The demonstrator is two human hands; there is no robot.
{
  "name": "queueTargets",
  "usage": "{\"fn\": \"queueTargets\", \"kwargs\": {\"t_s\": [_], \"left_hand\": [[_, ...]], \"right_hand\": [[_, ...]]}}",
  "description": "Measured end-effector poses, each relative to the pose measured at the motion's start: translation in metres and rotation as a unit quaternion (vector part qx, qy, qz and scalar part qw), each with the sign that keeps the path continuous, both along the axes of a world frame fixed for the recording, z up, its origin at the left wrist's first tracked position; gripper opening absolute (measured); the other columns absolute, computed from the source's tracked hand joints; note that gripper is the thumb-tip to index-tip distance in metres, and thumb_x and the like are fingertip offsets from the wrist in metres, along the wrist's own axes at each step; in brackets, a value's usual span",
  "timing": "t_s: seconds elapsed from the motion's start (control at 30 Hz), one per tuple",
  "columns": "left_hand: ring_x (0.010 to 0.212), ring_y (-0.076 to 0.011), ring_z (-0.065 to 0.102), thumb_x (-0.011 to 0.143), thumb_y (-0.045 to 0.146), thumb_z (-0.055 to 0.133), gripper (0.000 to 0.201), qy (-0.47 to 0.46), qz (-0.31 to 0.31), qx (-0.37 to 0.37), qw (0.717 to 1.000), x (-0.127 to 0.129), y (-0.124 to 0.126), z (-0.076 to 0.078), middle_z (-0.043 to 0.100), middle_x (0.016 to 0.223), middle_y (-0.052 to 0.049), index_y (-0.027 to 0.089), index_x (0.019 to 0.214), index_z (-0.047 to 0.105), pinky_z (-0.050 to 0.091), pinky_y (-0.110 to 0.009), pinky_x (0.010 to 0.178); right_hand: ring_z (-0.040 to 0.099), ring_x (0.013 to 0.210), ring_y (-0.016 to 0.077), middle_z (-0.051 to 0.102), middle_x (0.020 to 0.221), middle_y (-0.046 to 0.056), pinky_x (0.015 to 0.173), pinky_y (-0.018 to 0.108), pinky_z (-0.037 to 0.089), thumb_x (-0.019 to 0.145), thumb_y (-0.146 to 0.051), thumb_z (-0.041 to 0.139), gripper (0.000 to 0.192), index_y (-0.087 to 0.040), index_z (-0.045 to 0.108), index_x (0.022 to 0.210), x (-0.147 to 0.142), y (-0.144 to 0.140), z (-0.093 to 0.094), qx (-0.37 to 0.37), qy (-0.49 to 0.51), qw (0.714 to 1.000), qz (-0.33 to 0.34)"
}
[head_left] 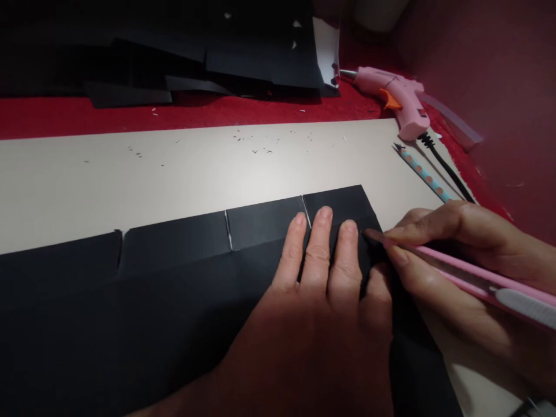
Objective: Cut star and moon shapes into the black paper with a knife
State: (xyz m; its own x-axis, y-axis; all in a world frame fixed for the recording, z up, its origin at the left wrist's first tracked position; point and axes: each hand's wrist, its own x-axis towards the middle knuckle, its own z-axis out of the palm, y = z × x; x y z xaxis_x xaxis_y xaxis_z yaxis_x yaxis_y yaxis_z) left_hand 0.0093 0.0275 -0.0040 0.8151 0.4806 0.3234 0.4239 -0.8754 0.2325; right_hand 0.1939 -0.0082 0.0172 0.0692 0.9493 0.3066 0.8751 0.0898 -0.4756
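A sheet of black card (130, 341) covers the lower part of the view, with a crease along its far side and several slits cut from the far edge to that crease. My left hand (321, 313) lies flat on the card near its right end, fingers spread and pressing down. In my right hand (456, 278) is a pink craft knife (473, 278) with a grey slider, gripped like a pen. Its blade tip touches the card just right of my left fingers, near the crease.
Beneath the card lies a pale board (182, 179) sprinkled with tiny dark scraps. A pink glue gun (391, 92) with a black cord and a light-blue pencil (425, 174) rest at the right. More black sheets (260, 63) lie on the red cloth (52, 119) behind.
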Motion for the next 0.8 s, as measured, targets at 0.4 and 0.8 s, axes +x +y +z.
{"fn": "queueTargets", "kwargs": {"t_s": [0.4,0.8], "left_hand": [[0.135,-0.0509,0.043,0.088,0.044,0.067,0.050,-0.006,0.002,-0.005,1.000,0.0008,-0.0004,-0.0011,0.054,0.142,-0.028,0.010,0.124,0.070,0.039,-0.062,0.113],[0.135,-0.0511,0.043,0.086,0.046,0.069,0.051,-0.008,0.005,0.001,1.000,0.0019,-0.0002,-0.0035,0.055,0.142,-0.028,0.009,0.122,0.070,0.039,-0.063,0.113]], "right_hand": [[0.074,0.066,0.0171,0.076,0.078,-0.001,0.048,0.026,0.050,0.090,-0.028,0.057,0.003,-0.031,0.057,0.090,0.0007,0.0004,0.0072,-0.079,0.007,0.996,0.043],[0.065,0.052,0.0141,0.074,0.072,-0.004,0.044,0.027,0.046,0.089,-0.036,0.062,0.001,-0.035,0.062,0.088,-0.0008,-0.0023,-0.0004,-0.009,0.011,1.000,-0.003]]}}
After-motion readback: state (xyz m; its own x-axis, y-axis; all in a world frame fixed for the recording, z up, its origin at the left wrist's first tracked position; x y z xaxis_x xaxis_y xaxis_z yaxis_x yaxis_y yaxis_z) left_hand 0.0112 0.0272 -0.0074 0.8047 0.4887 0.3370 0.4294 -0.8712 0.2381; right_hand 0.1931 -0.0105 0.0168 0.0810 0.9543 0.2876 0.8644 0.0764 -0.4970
